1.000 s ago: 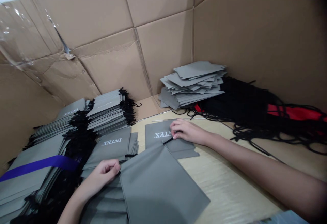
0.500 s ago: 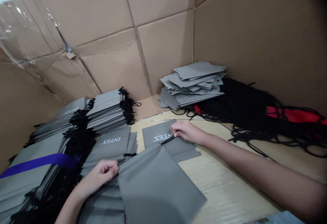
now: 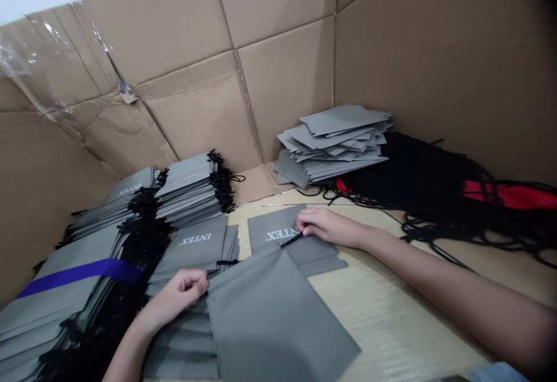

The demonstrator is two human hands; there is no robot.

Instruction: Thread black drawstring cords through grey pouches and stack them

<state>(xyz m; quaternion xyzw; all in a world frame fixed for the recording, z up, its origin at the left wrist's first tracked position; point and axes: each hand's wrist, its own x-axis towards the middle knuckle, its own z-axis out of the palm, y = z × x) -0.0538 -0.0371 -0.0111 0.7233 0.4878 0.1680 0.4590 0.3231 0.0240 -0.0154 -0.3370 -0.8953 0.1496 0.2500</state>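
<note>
A flat grey fabric drawstring pouch (image 3: pixel 278 318) hangs between my two hands over the table. My right hand (image 3: pixel 319 225) is closed in a pinch on the black cord (image 3: pixel 292 240) that comes out of the pouch's upper corner. At the pouch's left corner my left hand (image 3: pixel 185 292) is closed, its fingertips pressed together on the fabric edge. Just beyond, a small pile of grey pouches (image 3: pixel 267 222) printed INTEX lies partly behind the right hand. Another stack of INTEX pouches (image 3: pixel 195 245) sits beside the left hand, partly covered by the held pouch.
Stacks of corded pouches (image 3: pixel 185 176) stand at the left, one bundle under a purple band (image 3: pixel 78 277). A loose pile of grey pouches (image 3: pixel 346 121) stands at the back. Black cords (image 3: pixel 418 167) with a red strip (image 3: pixel 500 193) lie right. Cardboard walls (image 3: pixel 282 68) enclose the table.
The whole view has shifted slightly, so things appear a little further right. Both hands keep their hold, with little movement relative to the pouch.
</note>
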